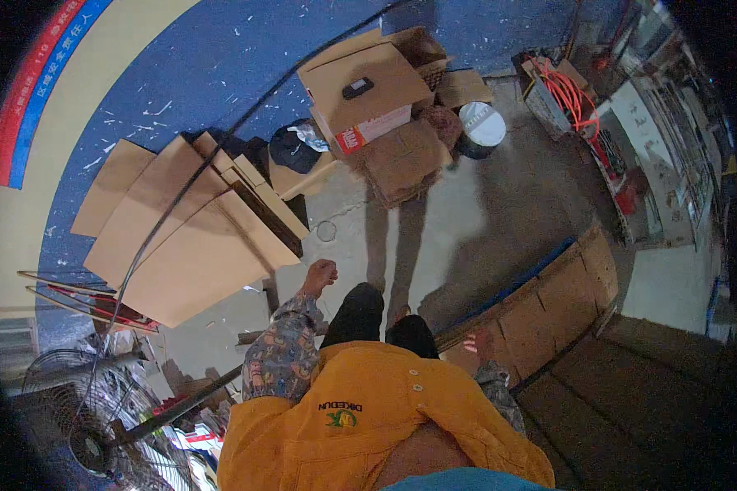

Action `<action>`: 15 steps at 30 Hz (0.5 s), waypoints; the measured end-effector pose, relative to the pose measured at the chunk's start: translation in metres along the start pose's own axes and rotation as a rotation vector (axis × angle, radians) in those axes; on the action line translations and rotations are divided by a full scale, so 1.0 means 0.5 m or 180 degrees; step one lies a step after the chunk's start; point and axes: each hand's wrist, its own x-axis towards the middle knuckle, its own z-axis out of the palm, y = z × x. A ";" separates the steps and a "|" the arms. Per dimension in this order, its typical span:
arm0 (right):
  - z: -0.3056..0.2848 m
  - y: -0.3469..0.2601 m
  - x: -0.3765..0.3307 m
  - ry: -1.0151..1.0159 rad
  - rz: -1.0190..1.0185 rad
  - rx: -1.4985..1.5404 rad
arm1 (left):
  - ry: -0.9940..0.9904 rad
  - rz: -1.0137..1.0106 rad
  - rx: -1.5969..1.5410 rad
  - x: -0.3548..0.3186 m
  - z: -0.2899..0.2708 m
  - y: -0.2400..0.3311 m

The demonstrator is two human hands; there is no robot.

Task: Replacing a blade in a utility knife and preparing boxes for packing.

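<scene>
My left hand (320,277) hangs in front of me with its fingers curled in and nothing visible in them. It is nearest to the large flat cardboard sheets (192,245) leaning at the left, but apart from them. Lower down on the right, my right hand (479,344) is dim and slightly blurred. Its fingers look loosely apart, and no held thing shows. Beside it stands a long brown cardboard panel (549,311) with a blue strip along its edge; whether the hand touches it I cannot tell. Both forearms wear patterned grey sleeves.
Ahead, a cardboard box (364,82) sits on a stack by the blue wall, with a white-topped round tub (482,125) and a black bag (296,149) nearby. A bin of orange cord (567,94) stands far right. A caged fan (90,409) is at lower left.
</scene>
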 end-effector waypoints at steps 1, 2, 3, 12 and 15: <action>0.028 -0.044 0.019 0.0498 -0.0044 -0.0506 | 0.0096 0.0028 -0.0038 0.019 -0.010 0.003; 0.071 -0.084 0.050 0.0973 -0.0086 -0.1054 | 0.0175 0.0021 -0.0083 0.041 -0.015 0.016; 0.142 -0.103 0.085 0.0991 -0.0013 -0.1051 | 0.0278 0.0068 -0.0244 0.065 -0.020 0.030; 0.169 -0.167 0.311 0.1660 0.0582 -0.1022 | -0.0271 0.1195 -0.1054 0.441 -0.093 0.079; 0.186 -0.117 0.267 0.3540 0.0349 -0.0727 | 0.0478 0.0294 -0.1010 0.444 0.077 0.290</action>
